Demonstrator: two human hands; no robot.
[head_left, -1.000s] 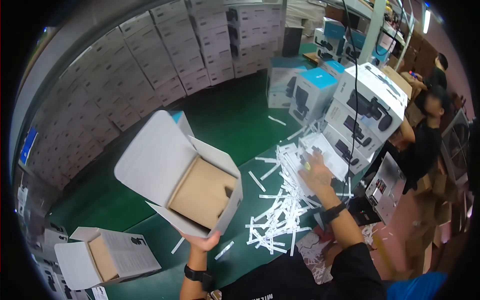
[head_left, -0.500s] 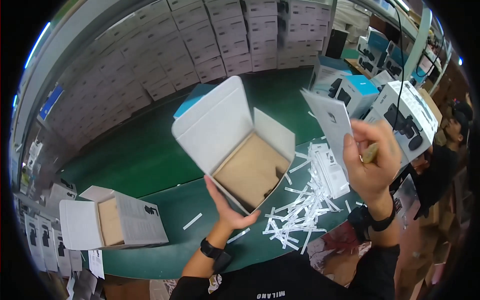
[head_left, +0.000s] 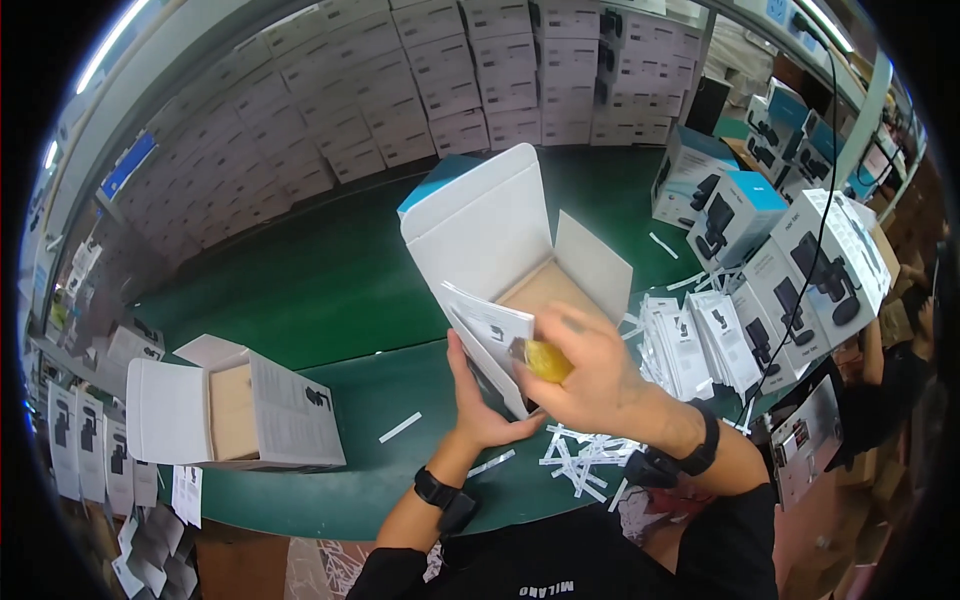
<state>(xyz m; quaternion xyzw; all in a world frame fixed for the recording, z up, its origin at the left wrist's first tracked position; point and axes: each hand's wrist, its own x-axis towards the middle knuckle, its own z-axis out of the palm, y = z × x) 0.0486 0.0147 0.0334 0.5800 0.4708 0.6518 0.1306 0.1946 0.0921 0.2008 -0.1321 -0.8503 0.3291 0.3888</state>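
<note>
My left hand (head_left: 482,400) is wrapped round the lower left side of an open white carton (head_left: 485,220), which tilts toward me with its lid flap raised. Inside lies a brown cardboard insert (head_left: 540,284). Pinched in my right hand (head_left: 605,380) is a folded white leaflet (head_left: 490,318), at the carton's near left side and partly over its opening. A yellow, rounded piece (head_left: 546,360) shows at the fingers of my right hand; whether it is worn or held, I cannot tell. My right hand hides part of the insert and the carton's near edge.
Another open white carton (head_left: 295,420) stands at the left. Leaflet stacks (head_left: 715,335) and loose paper strips (head_left: 585,465) lie to the right on the green table (head_left: 300,300). Printed boxes (head_left: 735,215) crowd the far right, near a hanging black cable (head_left: 822,230). Stacked cartons (head_left: 440,80) line the back.
My right hand has brought the leaflet left and down, from above the strips to the carton. The leaflet stacks at the right now show. The whole view has shifted slightly.
</note>
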